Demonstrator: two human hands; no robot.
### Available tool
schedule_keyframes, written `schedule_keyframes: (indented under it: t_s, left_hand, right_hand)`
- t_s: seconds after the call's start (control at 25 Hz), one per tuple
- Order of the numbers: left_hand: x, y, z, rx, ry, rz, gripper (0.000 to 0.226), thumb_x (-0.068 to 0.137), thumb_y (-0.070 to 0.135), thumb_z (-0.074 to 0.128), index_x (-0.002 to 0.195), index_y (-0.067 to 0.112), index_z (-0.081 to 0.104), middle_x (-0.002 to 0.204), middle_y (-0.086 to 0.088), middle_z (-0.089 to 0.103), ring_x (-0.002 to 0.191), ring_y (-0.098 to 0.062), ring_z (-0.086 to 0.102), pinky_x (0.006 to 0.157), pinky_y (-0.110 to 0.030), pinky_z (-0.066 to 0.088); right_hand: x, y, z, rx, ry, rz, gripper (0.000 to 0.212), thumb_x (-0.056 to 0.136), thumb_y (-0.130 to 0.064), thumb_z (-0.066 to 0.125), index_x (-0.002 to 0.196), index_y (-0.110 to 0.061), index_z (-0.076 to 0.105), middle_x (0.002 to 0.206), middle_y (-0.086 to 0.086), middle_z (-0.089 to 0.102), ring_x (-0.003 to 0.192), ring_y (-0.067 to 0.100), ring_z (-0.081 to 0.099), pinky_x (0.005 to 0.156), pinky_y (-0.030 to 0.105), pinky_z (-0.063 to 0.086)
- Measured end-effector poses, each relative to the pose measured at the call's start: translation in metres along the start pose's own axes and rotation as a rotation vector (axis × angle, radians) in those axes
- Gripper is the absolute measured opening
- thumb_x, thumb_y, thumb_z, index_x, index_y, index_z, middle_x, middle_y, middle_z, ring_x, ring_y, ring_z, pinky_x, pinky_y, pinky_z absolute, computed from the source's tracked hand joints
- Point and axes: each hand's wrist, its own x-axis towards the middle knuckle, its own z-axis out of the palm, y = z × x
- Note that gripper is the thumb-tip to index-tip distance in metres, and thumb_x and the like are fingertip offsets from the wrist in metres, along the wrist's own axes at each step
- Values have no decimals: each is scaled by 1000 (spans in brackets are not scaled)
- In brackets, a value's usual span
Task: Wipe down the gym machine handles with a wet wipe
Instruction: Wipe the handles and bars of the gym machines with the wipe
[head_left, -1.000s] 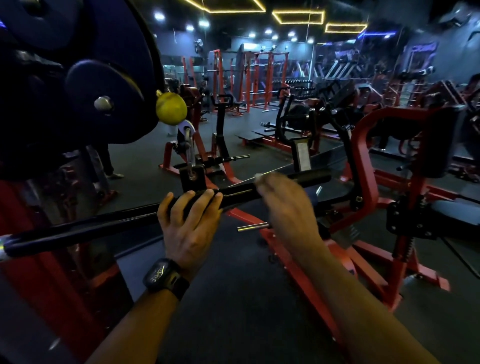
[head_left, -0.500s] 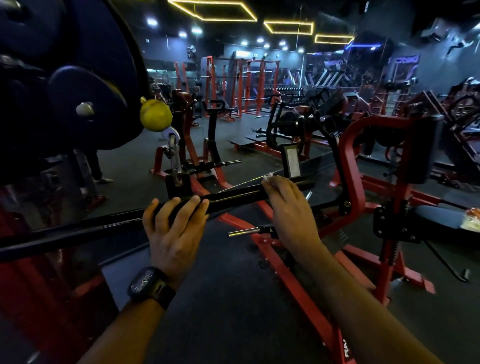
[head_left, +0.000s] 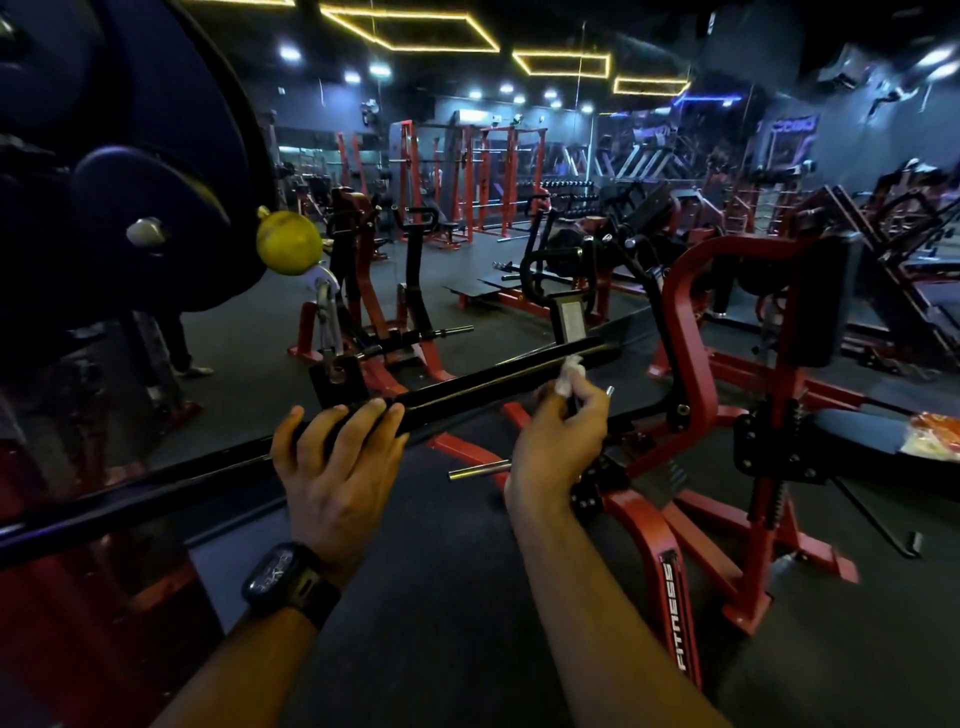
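Black handle bar (head_left: 483, 376) runs slantwise in front of me, low left to high right. Wet wipe (head_left: 570, 373), white and bunched, sits at the bar's lower edge near its right end, pinched in my right hand (head_left: 558, 441). Left hand (head_left: 337, 467) wrapped over the bar mid-length, watch (head_left: 291, 579) on that wrist. Yellow ball (head_left: 288, 247) and dark weight plate (head_left: 156, 156) up left.

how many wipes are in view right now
1: a white wipe pinched in the right hand, near the right end of the black bar. The orange packet on the bench may hold more.
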Motion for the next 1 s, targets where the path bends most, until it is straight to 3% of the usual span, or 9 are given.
schedule_keyframes:
  t_s: [0.12, 0.24, 0.4, 0.48, 0.56, 0.72, 0.84, 1.0]
  left_hand:
    - [1, -2, -3, 22, 20, -5, 36, 86, 21, 80, 119, 11, 71, 126, 0, 58, 114, -27, 49, 105, -53, 33]
    - [0, -1, -5, 36, 7, -3, 37, 86, 21, 80, 121, 12, 70, 126, 0, 56, 115, -26, 47, 106, -52, 32]
    - [-2, -4, -4, 71, 9, -4, 40, 87, 22, 78, 124, 15, 65, 125, 0, 58, 114, -26, 48, 105, -51, 33]
    - [0, -6, -5, 72, 12, 11, 43, 87, 22, 78, 126, 16, 62, 126, 0, 57, 114, -26, 48, 106, -49, 31]
    - [1, -5, -7, 71, 10, -1, 42, 89, 24, 76, 127, 18, 60, 127, 1, 56, 114, -25, 48, 105, -47, 32]
    - [-1, -5, -8, 87, -22, -4, 46, 90, 24, 74, 131, 18, 56, 130, 2, 54, 116, -25, 47, 104, -46, 32]
    - [-2, -3, -8, 97, -16, -10, 46, 90, 24, 74, 132, 19, 56, 130, 2, 53, 116, -25, 47, 103, -45, 33]
    - [0, -5, -8, 91, -17, -12, 51, 87, 22, 77, 133, 18, 55, 131, 1, 53, 116, -26, 47, 101, -45, 33]
  right_hand:
    - [-6, -1, 6, 38, -14, 34, 22, 95, -5, 59, 103, -26, 62, 116, 6, 62, 101, 8, 64, 87, 23, 54]
    - [-17, -6, 12, 197, -105, 259, 21, 97, -2, 55, 100, -22, 60, 104, 3, 66, 90, 9, 64, 87, 26, 55]
    - [-56, 2, 14, 146, -255, 380, 16, 94, 0, 59, 102, -14, 59, 91, 2, 65, 83, 10, 62, 83, 26, 54]
    - [-62, 6, 17, 137, -309, 467, 20, 92, 1, 62, 107, -13, 59, 97, 1, 66, 88, 10, 63, 89, 29, 52]
    - [-62, 9, 22, 175, -243, 520, 23, 90, 2, 62, 107, -14, 60, 105, 3, 66, 95, 15, 63, 94, 33, 50]
    - [-67, 6, 24, 217, -317, 587, 19, 95, -2, 58, 113, -7, 58, 101, 10, 63, 86, 15, 60, 79, 26, 51]
    - [-67, 5, 24, 214, -310, 640, 17, 98, -12, 56, 115, -11, 60, 100, 7, 64, 86, 14, 61, 77, 25, 50]
    - [-75, 6, 12, 20, -647, 528, 15, 93, -5, 61, 108, -7, 64, 95, 8, 69, 89, 17, 66, 79, 28, 54]
